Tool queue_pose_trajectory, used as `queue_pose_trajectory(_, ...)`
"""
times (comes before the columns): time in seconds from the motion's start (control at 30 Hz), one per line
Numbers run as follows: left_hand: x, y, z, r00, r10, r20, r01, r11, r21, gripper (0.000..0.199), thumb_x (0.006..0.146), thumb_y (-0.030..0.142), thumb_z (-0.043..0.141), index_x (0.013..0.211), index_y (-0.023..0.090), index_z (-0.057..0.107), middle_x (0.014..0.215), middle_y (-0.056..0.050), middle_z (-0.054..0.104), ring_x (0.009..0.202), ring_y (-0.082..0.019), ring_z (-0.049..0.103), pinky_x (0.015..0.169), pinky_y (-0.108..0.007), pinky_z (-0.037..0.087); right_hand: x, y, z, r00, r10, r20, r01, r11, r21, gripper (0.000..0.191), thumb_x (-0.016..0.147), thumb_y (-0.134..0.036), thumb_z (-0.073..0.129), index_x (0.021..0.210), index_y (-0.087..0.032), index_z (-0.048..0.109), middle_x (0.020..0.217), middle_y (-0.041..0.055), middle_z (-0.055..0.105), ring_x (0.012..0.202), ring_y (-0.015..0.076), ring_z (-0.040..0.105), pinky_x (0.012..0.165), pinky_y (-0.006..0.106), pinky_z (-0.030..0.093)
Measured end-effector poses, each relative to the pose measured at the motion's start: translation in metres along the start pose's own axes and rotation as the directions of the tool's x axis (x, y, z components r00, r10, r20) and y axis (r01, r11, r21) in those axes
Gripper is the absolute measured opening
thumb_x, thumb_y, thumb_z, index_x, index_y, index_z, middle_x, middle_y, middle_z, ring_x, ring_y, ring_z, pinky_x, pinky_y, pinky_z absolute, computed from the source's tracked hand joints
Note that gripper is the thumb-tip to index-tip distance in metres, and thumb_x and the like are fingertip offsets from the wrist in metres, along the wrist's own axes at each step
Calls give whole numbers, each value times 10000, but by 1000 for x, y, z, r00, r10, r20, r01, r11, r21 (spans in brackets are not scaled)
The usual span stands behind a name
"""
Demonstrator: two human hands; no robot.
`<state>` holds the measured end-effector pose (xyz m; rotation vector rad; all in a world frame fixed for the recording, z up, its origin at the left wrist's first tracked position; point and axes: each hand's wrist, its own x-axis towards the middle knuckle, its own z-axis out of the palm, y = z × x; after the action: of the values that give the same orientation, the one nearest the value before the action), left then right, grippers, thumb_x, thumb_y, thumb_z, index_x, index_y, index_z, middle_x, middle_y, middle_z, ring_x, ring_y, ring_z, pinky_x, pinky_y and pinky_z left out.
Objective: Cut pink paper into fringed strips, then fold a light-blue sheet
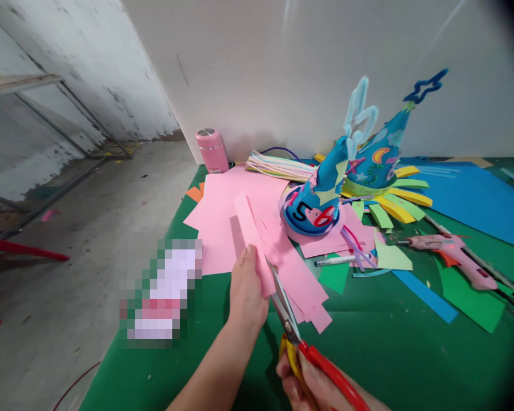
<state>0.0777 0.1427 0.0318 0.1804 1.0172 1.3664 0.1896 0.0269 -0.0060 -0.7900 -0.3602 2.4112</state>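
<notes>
My left hand (249,291) is closed around a long pink paper strip (253,231), which stands up from the fingers and leans to the left. My right hand (308,379) grips a pair of scissors (289,325) with red and yellow handles. The blades are parted, and their tips reach the strip's right edge just beside my left fingers. Beneath lie pink paper sheets (218,251), and several cut pink pieces (302,282) spread to the right of the blades.
Two blue cone party hats (325,188) (379,151) stand at the back. A pink glue gun (462,257) lies at right near green and blue paper. A pink bottle (212,151) and pipe cleaners (278,165) sit by the wall. The green table (188,365) has its edge at left.
</notes>
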Motion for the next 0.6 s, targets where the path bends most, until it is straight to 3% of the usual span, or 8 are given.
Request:
queue_pose_trajectory(0.13, -1, -1, -4, 977, 204, -60, -187, 959, 212, 238, 704, 378, 589, 790, 155, 590, 618, 3, 593, 625, -147, 577, 644, -255, 454, 3, 2, -2, 998, 25, 62, -27, 999, 28, 537, 607, -603, 598, 869, -138, 544, 631, -27, 436, 515, 47, 386, 476, 162, 248)
queue_pose_trajectory(0.33, -1, -5, -8, 960, 278, 18, -267, 898, 351, 282, 720, 419, 556, 801, 153, 601, 755, -17, 615, 748, -149, 567, 703, -239, 424, -6, -2, 3, 989, -15, 148, -13, 982, 187, 593, 639, -630, 536, 871, -85, 544, 708, 25, 442, 610, 75, 424, 594, 177, 287)
queue_pose_trajectory(0.43, -1, -10, -9, 948, 310, 66, -308, 853, 422, 294, 746, 430, 520, 840, 163, 597, 825, -22, 607, 796, -146, 550, 726, -232, 408, -7, -2, 5, 989, -52, 140, 29, 987, 159, 591, 672, -630, 465, 885, -84, 538, 703, 32, 431, 578, 88, 399, 571, 204, 258)
queue_pose_trajectory(0.6, 0, -15, -11, 942, 323, 91, -329, 837, 438, 304, 764, 441, 492, 843, 163, 588, 767, -13, 581, 742, -138, 532, 682, -225, 408, -6, -5, 11, 991, -46, 128, 25, 986, 164, 597, 663, -654, 426, 858, -106, 556, 694, 23, 412, 548, 89, 334, 550, 216, 211)
